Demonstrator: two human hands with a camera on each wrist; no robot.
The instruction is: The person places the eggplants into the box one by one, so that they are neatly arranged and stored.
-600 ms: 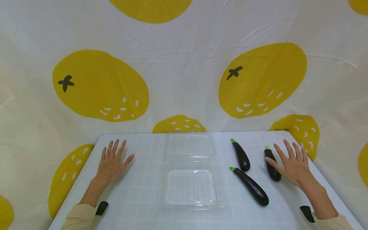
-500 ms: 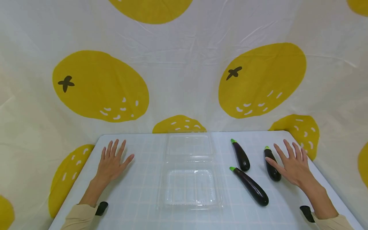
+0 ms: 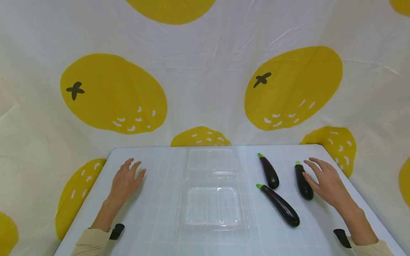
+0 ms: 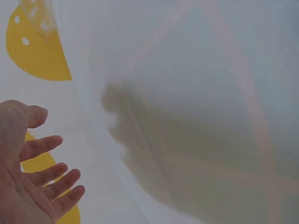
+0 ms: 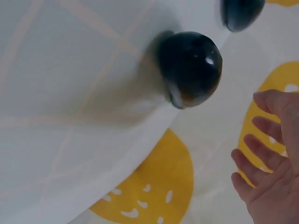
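We are recording a change in both hands: the left hand (image 3: pixel 124 181) and the right hand (image 3: pixel 330 185) were showing straight, widely spread fingers half a second ago, and now we are seeing those fingers bending and drawing in. On each hand they are hanging loosely curved, parted from the thumb, and we are finding nothing in either grasp.

The right hand is hovering beside a glossy dark purple aubergine with a green tip (image 3: pixel 302 185), its thumb and forefinger overlapping the fruit's edge in the head view; in the right wrist view we are seeing a gap, so we are not confirming contact. The left hand is hanging over the white tabletop with faint pink checks (image 3: pixel 157 217), well apart from everything else.

Two more items are lying between that aubergine and the container: a slim dark purple aubergine (image 3: pixel 269 174) farther back and a longer dark purple aubergine (image 3: pixel 282 208) nearer the person. The clear plastic hinged container (image 3: pixel 213 206) is standing unfolded mid-table, its base holding nothing. We are judging that the hands are leaving a resting pose and that handling is not yet under way
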